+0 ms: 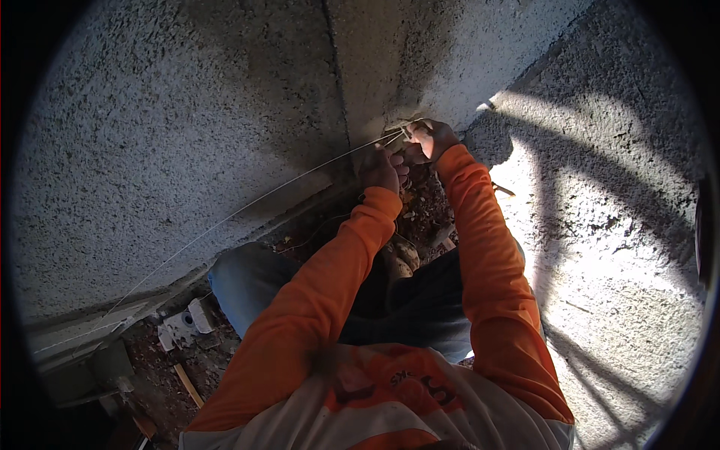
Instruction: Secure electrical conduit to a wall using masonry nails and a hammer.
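String at fingers of right hand

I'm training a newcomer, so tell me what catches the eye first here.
Bright orange sleeves reach up the middle, to a left hand and right hand close together by the grey wall. A thin pale string runs from them toward the lower left. At right, a sunlit rough surface glares.

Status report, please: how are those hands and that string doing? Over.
Right hand at the string; left hand close beside, exact grips unclear. String stretches leftward past the wall. Rubble below hands, seemingly not blocking.
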Motion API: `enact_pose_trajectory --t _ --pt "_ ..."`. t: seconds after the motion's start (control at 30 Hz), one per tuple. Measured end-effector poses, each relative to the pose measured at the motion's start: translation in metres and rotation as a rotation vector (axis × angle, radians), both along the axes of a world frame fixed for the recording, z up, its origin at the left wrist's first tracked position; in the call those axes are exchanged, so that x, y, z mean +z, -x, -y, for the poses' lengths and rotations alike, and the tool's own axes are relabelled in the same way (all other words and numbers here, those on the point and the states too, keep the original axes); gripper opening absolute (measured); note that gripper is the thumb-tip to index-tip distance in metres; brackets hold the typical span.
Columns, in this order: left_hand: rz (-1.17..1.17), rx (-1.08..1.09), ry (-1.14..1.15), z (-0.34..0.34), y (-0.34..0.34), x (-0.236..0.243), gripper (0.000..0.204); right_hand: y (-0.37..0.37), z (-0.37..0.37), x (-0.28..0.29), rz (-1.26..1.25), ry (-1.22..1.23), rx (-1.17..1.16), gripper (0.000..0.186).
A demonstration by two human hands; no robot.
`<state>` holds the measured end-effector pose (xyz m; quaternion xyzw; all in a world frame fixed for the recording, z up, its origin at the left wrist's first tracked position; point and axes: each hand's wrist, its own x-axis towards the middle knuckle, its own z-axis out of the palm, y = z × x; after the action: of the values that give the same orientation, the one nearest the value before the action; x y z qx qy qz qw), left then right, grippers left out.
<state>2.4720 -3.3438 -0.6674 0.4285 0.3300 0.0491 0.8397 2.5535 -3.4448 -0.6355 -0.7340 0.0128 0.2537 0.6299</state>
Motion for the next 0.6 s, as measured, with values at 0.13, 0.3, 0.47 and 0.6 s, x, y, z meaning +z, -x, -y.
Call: enact_pose_trajectory --t 0.13,0.3,0.47,0.6 --pt "0.079 -0.138 -0.115 -0.010 0.006 0.003 0.032 -0.005 -0.013 -0.020 -0.068 -0.174 0.001 0.030" --pt "0.059 -0.209 -0.133 -0.014 0.008 0.008 0.028 -0.020 -0.014 -0.062 0.130 -0.439 0.052 0.029" --pt "-0.037 -0.166 -0.136 -0.011 0.010 0.011 0.024 -0.022 -0.008 -0.060 0.133 -0.881 0.271 0.025" --pt "-0.051 -0.224 -0.125 -0.012 0.012 0.006 0.023 0.001 -0.003 -0.032 0.399 0.367 0.236 0.022"
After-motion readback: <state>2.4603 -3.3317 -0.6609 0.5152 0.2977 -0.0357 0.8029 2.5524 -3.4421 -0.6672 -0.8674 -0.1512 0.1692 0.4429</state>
